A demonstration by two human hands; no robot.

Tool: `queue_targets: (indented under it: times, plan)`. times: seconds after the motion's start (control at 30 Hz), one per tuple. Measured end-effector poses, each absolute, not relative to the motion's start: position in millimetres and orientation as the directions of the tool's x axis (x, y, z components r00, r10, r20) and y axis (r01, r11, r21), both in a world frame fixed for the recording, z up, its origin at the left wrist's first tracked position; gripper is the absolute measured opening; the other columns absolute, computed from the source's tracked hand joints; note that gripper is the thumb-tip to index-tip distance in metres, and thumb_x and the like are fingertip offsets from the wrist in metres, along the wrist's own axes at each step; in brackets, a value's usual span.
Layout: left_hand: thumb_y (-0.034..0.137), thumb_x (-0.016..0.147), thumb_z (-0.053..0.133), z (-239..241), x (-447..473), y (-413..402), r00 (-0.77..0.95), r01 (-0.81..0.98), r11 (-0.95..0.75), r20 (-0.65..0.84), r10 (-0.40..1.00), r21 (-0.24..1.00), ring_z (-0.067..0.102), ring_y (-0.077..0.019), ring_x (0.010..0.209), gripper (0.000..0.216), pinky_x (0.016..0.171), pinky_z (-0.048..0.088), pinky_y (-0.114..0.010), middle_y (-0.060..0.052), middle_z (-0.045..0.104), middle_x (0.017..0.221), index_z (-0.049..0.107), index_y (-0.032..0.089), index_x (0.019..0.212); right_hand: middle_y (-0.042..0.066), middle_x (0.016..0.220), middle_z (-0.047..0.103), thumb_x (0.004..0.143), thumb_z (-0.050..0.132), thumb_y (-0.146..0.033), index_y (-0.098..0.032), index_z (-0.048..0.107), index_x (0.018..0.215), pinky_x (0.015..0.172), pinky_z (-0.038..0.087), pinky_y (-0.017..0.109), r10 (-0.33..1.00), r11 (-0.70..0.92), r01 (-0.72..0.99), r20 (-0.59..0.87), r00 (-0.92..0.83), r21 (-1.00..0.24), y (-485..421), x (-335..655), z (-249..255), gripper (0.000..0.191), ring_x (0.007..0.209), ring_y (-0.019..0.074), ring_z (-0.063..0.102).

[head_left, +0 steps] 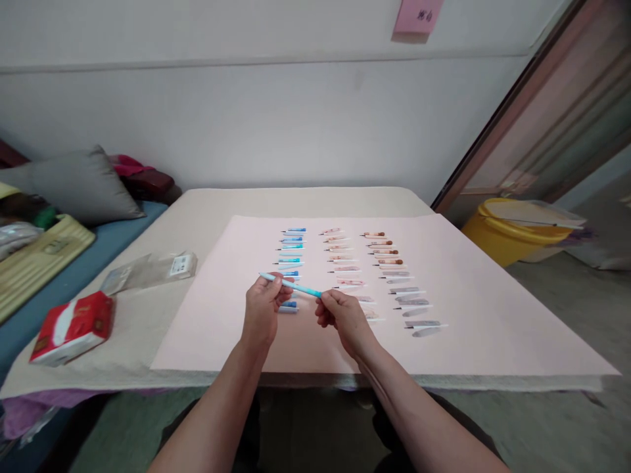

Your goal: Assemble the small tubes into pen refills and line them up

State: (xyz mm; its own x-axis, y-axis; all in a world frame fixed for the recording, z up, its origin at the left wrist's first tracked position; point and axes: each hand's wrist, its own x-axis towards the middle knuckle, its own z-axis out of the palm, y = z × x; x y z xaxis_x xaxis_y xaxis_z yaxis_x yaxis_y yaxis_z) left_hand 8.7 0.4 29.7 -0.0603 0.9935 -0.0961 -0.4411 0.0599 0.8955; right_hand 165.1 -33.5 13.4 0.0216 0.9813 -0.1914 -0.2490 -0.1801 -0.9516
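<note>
A light-blue pen (300, 287) is held level above the table between my two hands. My left hand (262, 307) pinches it near its pale, thin end, and my right hand (342, 316) has its blue end between thumb and fingers. Below and beyond them, slim pens lie in three columns on a pale pink sheet (207, 328). Blue pens (290, 247) form the left column, partly hidden by my left hand. Pink-patterned pens (340, 257) fill the middle one, its near end partly behind my right hand. On the right are brown pens (384, 252) and grey pens (413, 302).
A red tissue pack (73, 328) and a clear plastic bag (148, 272) with a label lie at the table's left. Further left are a grey cushion (79, 184) and a woven mat (49, 263). A yellow bucket (513, 233) stands at the right. A wall rises behind the table.
</note>
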Motion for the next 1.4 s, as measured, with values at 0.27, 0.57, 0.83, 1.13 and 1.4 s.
queue_targets:
  times: [0.27,0.57,0.83,1.13,1.4]
  plan:
    - [0.031,0.072,0.068,34,6,5,-0.103,-0.447,0.054,-0.111,0.989,0.893,0.057,-0.0082,0.062,0.023,0.059,0.047,-0.021,-0.008,0.067,0.085,0.059,0.014,0.085,-0.001,0.056,0.055,0.080,0.055,-0.039,-0.015,0.057,0.067,0.045,0.034,0.021,0.982,-0.174,-0.249,-0.188,0.033,-0.953,-34,164,14,0.028,0.044,0.0084,0.048]
    - [0.035,0.072,0.068,27,14,-1,-0.120,-0.415,0.033,-0.091,0.989,0.909,0.057,-0.0092,0.062,0.024,0.060,0.047,-0.023,-0.005,0.065,0.078,0.061,0.014,0.080,-0.002,0.046,0.049,0.082,0.049,-0.047,-0.016,0.053,0.062,0.038,0.025,0.020,0.965,-0.244,-0.232,-0.260,0.039,-0.942,-35,159,12,0.037,0.036,0.0065,0.038]
    - [0.034,0.070,0.070,30,9,4,-0.112,-0.437,0.064,-0.125,0.986,0.897,0.057,-0.0079,0.060,0.025,0.058,0.047,-0.021,-0.005,0.066,0.078,0.061,0.013,0.080,-0.002,0.046,0.050,0.082,0.048,-0.051,-0.015,0.054,0.063,0.038,0.025,0.020,0.962,-0.270,-0.245,-0.272,-0.027,-0.931,-37,158,14,0.041,0.036,0.0066,0.038]
    - [0.033,0.068,0.072,31,3,8,-0.184,-0.451,0.054,-0.152,0.971,0.891,0.056,-0.0073,0.057,0.026,0.055,0.046,-0.018,-0.001,0.061,0.066,0.060,0.012,0.079,-0.002,0.054,0.055,0.077,0.056,-0.034,-0.018,0.056,0.063,0.048,0.037,0.023,0.992,-0.122,-0.072,-0.124,0.016,-0.990,-35,160,16,0.021,0.047,0.0100,0.049]
    - [0.032,0.068,0.072,29,8,3,-0.136,-0.456,0.095,-0.174,0.975,0.885,0.056,-0.0063,0.056,0.025,0.054,0.045,-0.018,0.000,0.061,0.066,0.061,0.013,0.078,-0.002,0.060,0.060,0.081,0.053,-0.031,-0.021,0.059,0.071,0.056,0.043,0.024,0.995,0.036,0.177,0.053,0.089,-0.983,-39,156,9,0.016,0.052,0.0114,0.056]
